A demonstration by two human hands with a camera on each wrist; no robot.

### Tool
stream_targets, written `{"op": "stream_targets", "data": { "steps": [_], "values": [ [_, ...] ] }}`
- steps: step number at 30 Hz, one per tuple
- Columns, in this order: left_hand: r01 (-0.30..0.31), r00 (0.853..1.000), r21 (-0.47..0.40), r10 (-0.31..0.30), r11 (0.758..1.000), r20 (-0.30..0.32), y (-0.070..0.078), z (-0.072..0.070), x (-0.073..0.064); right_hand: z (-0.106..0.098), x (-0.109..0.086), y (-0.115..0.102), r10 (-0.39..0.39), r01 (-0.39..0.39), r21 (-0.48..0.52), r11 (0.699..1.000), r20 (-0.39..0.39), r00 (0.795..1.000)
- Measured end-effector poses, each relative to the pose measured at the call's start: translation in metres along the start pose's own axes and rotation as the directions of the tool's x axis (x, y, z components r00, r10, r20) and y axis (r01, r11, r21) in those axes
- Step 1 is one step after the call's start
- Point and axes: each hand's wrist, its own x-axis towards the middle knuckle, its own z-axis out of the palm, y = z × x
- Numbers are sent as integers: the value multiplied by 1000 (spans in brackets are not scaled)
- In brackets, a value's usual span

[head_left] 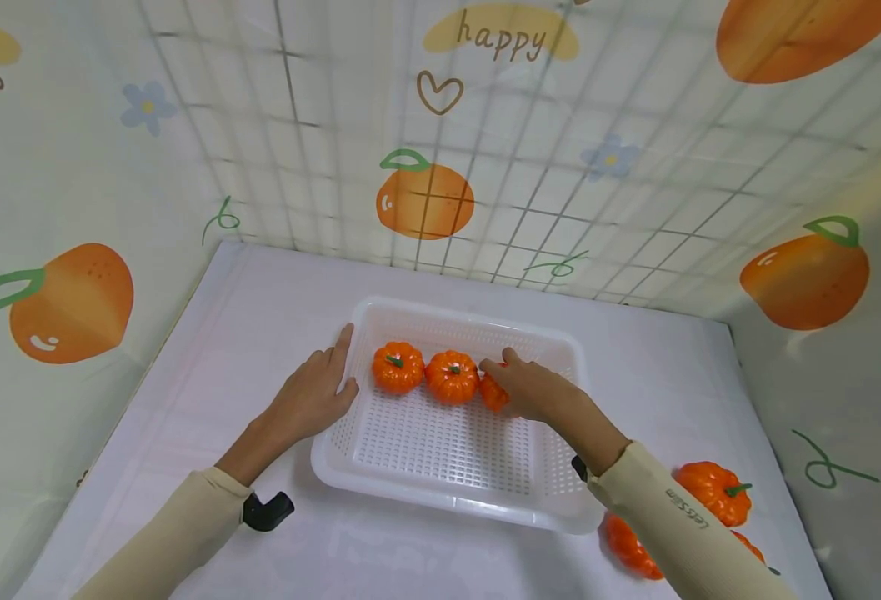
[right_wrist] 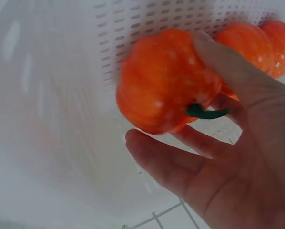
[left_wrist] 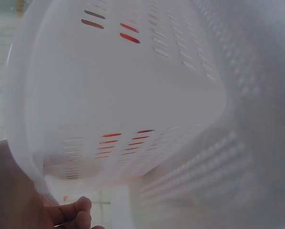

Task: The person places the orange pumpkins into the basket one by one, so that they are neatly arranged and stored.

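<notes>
A white perforated plastic basket (head_left: 448, 500) stands on the table, with small orange toy pumpkins in a row inside. The left pumpkin (head_left: 397, 367) and the middle pumpkin (head_left: 452, 377) sit side by side, green stems up. My right hand (head_left: 533, 390) holds a third pumpkin (right_wrist: 164, 83) at the right end of the row, thumb on one side and fingers on the other; its stem points toward the palm in the right wrist view. My left hand (head_left: 312, 392) grips the basket's left rim, thumb over the edge; its other fingers (left_wrist: 80, 206) show partly outside the wall.
Right of the basket lie more pumpkins: one whole pumpkin (head_left: 713, 493), another pumpkin (head_left: 633, 546) partly behind the right sleeve, and a third mostly covered. A patterned cloth with a wire grid (head_left: 515, 208) behind it closes the back of the white table (head_left: 260, 292).
</notes>
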Motion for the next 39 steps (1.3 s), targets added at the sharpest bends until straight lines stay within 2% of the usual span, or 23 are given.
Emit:
{"op": "stream_targets", "data": {
  "steps": [5, 12, 20, 25, 31, 39],
  "values": [
    [-5, 1000, 3, 5, 1000, -1, 1, 0, 0, -7, -6, -4, 27, -27, 36, 999, 11, 1000],
    [0, 1000, 13, 0, 1000, 1, 0, -1, 1, -19, -16, -9, 4, -4, 24, 1000, -29, 1000],
    [-4, 1000, 12, 4, 1000, -1, -1, 0, 1, -22, -25, -8, 21, -18, 57, 998, -57, 998],
    [-7, 1000, 11, 7, 1000, 0, -2, 1, 0, -28, -39, -3, 22, -12, 96, 995, -102, 995],
    [-6, 1000, 11, 6, 1000, -3, 1, -1, 0, -32, -59, 3, 79, -59, 156, 986, -128, 989],
    [-5, 1000, 14, 5, 1000, -3, 1, -1, -1, -31, -80, 11, 116, -90, 155, 984, -168, 979]
  ]
}}
